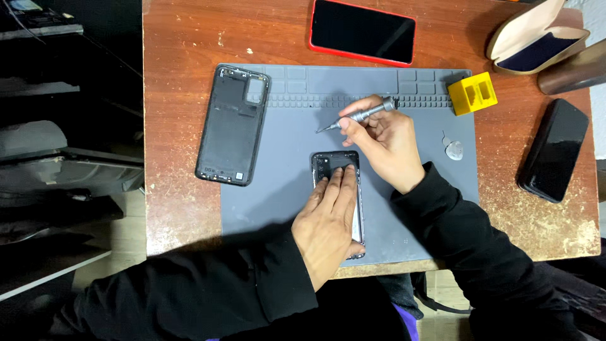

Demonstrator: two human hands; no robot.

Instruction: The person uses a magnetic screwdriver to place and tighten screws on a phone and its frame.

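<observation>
The opened phone (341, 165) lies on the grey mat (278, 189) on the desk (183, 50), long axis running away from the person, camera end far, pinned flat under the left hand (328, 221), while the right hand (388, 142) pinches a screwdriver (360, 116) pointing left, likely between screws, needing its tip seated next.

1. A worn reddish-brown wooden desk (183, 208) carries everything.
2. A grey repair mat (284, 202) covers its middle.
3. A phone in a red case (362, 31) lies face up at the far edge, just beyond the mat.
4. A black phone (553, 150) lies on the right side.
5. An open beige glasses case (536, 38) sits in the far right corner.
6. A black phone back cover (232, 124) overlaps the mat's left edge.
</observation>
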